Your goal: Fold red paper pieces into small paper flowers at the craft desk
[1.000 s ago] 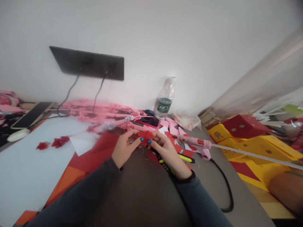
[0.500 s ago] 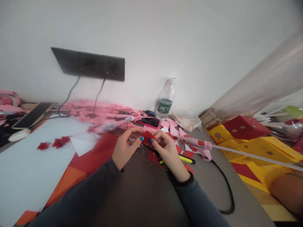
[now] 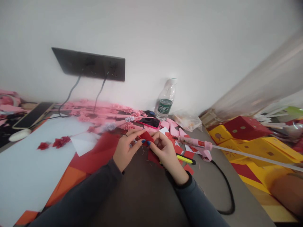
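Between both hands is a small folded piece of red paper (image 3: pixel 146 136), held up over the table. My left hand (image 3: pixel 126 146) pinches its left side, thumb and fingertips together. On the other side my right hand (image 3: pixel 164 149) grips it with the thumb at its lower edge. The two blue-nailed thumbs almost meet beneath the paper. Under and beside my right hand lie a yellow utility knife (image 3: pixel 186 159) and cut red paper squares (image 3: pixel 188 154). A pink glue gun (image 3: pixel 193 142) with a long glue stick in it rests just right of that hand.
A water bottle (image 3: pixel 165 102) stands by the wall, with a pink-cased phone (image 3: pixel 149 122) before it. Pink paper flowers (image 3: pixel 106 108) line the back. White sheets (image 3: pixel 21 170) and red paper (image 3: pixel 94 154) lie left. Yellow boxes (image 3: pixel 251 151) and another person's arm (image 3: pixel 287 192) are right.
The red paper has turned between my fingers and now shows a flatter, smoother face. My right thumb has shifted slightly left, closer to my left thumb. The surroundings look the same.
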`<state>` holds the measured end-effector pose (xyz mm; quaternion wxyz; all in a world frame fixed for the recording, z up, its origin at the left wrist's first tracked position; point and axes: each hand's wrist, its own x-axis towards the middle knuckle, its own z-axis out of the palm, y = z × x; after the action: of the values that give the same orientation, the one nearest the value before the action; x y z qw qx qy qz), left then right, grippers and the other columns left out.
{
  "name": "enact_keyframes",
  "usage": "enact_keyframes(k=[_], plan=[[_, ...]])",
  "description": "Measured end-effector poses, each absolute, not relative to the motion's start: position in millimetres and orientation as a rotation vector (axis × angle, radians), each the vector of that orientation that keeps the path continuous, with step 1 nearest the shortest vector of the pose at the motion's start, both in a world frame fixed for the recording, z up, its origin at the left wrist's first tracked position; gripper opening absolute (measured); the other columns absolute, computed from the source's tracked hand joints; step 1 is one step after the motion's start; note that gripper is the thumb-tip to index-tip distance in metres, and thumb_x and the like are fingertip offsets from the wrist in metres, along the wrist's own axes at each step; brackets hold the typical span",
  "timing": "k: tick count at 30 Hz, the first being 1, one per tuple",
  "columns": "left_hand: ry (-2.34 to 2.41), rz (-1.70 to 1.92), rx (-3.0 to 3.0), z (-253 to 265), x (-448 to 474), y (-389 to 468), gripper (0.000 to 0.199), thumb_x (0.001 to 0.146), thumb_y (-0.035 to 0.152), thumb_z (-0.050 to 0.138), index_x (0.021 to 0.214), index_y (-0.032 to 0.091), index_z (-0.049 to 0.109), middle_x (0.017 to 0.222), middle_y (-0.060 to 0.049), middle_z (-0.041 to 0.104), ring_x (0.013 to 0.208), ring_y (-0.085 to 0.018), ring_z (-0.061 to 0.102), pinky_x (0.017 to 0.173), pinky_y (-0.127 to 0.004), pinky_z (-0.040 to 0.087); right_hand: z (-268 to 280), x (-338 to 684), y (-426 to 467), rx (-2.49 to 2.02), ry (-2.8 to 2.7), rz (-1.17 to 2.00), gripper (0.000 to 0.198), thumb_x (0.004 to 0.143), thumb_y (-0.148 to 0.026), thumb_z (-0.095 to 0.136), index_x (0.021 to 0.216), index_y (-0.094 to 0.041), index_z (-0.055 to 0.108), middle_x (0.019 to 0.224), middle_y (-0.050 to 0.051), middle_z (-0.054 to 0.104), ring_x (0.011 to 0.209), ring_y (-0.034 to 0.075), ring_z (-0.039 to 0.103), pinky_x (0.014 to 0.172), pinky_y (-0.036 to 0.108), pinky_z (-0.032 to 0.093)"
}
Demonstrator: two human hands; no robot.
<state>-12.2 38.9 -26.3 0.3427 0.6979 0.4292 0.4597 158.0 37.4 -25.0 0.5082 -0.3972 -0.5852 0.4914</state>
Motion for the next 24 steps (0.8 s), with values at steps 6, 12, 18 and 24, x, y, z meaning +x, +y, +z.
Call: enact_keyframes(k=[6, 12, 18, 24], plan=[[1.046, 1.174, 1.997, -23.5, -12.8, 39.9, 0.043, 0.098, 0.022, 0.041, 0.139, 0.021, 0.054, 0.132, -0.012, 0.062, 0.12, -0.023, 0.058, 0.1, -0.033, 0.045, -25.5, 160.2, 39.0, -0.961, -1.355, 1.254, 0.034, 0.08, -0.047, 0.07, 0.074, -0.023, 0.047, 0.084, 0.002, 0.063, 0.066, 0.016, 0.06, 0.063, 0.03, 0.05], [1.101, 1.222, 2.0, -26.9, -9.2, 39.7, 0.049, 0.088, 0.01, 0.045, 0.136, 0.017, 0.055, 0.128, -0.013, 0.065, 0.12, -0.023, 0.06, 0.102, -0.035, 0.046, -26.1, 157.5, 37.8, -0.928, -1.396, 1.223, 0.032, 0.081, -0.044, 0.07, 0.074, -0.023, 0.047, 0.093, 0.005, 0.066, 0.079, 0.018, 0.064, 0.068, 0.03, 0.052], [1.174, 1.252, 1.796, -31.0, -5.3, 38.3, 0.044, 0.086, 0.013, 0.047, 0.129, 0.012, 0.058, 0.121, -0.015, 0.07, 0.11, -0.023, 0.067, 0.092, -0.032, 0.054, -28.5, 153.0, 35.2, -0.827, -1.435, 1.222, 0.025, 0.083, -0.032, 0.069, 0.074, -0.022, 0.047, 0.111, 0.008, 0.066, 0.103, 0.021, 0.065, 0.083, 0.032, 0.052], [1.196, 1.303, 1.908, -32.7, -5.1, 38.1, 0.043, 0.086, 0.01, 0.045, 0.125, 0.012, 0.063, 0.12, -0.013, 0.072, 0.109, -0.022, 0.068, 0.096, -0.033, 0.053, -28.2, 151.1, 33.1, -0.823, -1.453, 1.224, 0.022, 0.082, -0.025, 0.068, 0.073, -0.022, 0.048, 0.111, 0.009, 0.065, 0.104, 0.022, 0.065, 0.082, 0.032, 0.052]])
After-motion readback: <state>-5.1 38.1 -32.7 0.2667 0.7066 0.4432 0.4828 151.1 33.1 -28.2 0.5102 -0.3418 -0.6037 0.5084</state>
